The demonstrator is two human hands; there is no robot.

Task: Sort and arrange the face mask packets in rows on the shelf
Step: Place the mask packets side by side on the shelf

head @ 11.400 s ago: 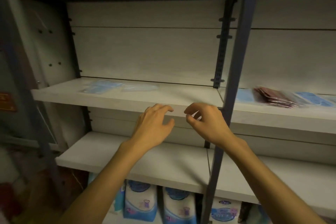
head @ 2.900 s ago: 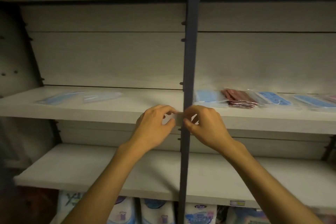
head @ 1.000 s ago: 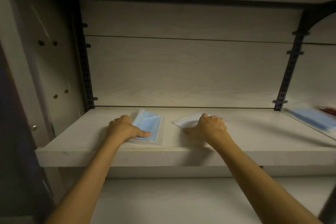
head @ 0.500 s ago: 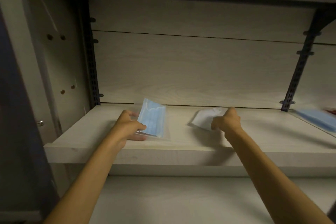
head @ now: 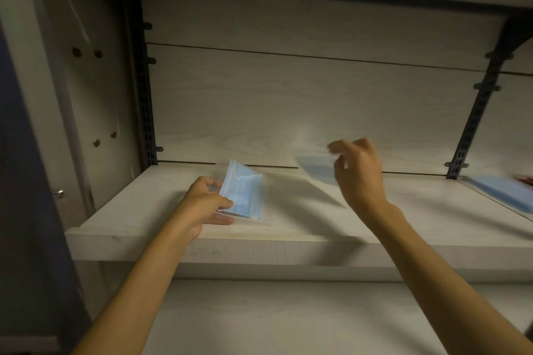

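Note:
My left hand (head: 203,204) grips a blue face mask packet (head: 243,192) by its left edge and holds it tilted up off the pale wooden shelf (head: 288,228). My right hand (head: 359,173) is raised above the shelf and pinches a second blue mask packet (head: 317,170), which is blurred by motion and partly hidden behind the fingers. More blue packets (head: 501,190) lie on the neighbouring shelf section at the far right, with a sliver of red ones at the frame edge.
The back panel (head: 288,104) closes the bay behind. Slotted dark metal uprights stand at the left (head: 145,112) and right (head: 476,112). A side wall (head: 86,95) bounds the left. A lower shelf (head: 288,317) lies below, and another shelf hangs overhead.
Both hands have lifted their packets off the shelf. The right hand rose higher and moved right with its packet; the left hand tilted its packet more upright.

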